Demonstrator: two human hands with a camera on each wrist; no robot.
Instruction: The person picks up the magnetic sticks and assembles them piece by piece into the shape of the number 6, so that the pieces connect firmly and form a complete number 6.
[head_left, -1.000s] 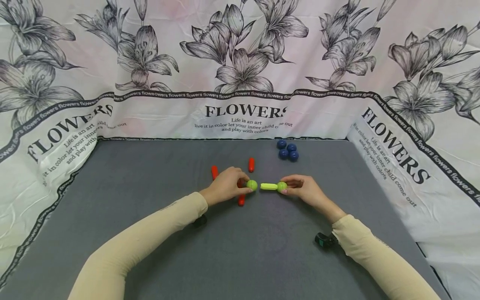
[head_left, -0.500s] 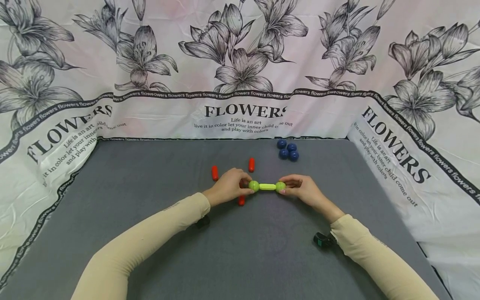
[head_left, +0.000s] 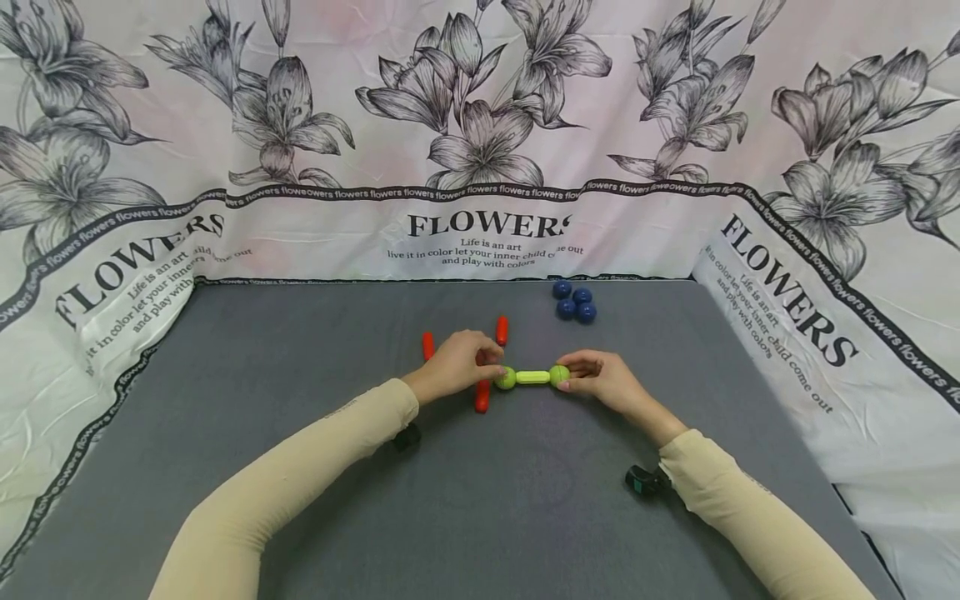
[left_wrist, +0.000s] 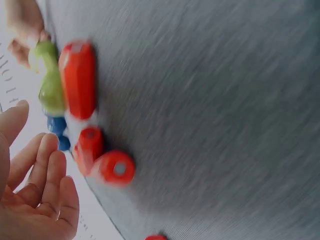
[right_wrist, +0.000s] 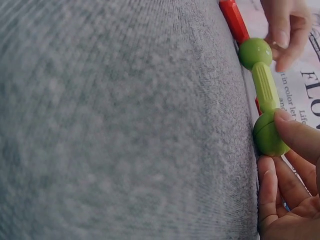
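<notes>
A yellow-green rod lies with a green ball on its left end and another green ball on its right end, forming a dumbbell shape on the table. My right hand pinches the right ball between thumb and fingers, seen closely in the right wrist view on that ball. Beside the left ball, my left hand has its fingers spread; in the left wrist view a gap shows between those fingers and the ball. Red rods lie under and near the left hand.
Another red rod stands beyond the left hand, and one more red rod is to its left. Several blue balls sit together at the back of the grey table. A flower-printed cloth borders the table.
My left hand brought its ball rightward onto the rod's free end, then let go and lifted slightly away. The joined piece shifted a little toward me; my right hand keeps its pinch.
</notes>
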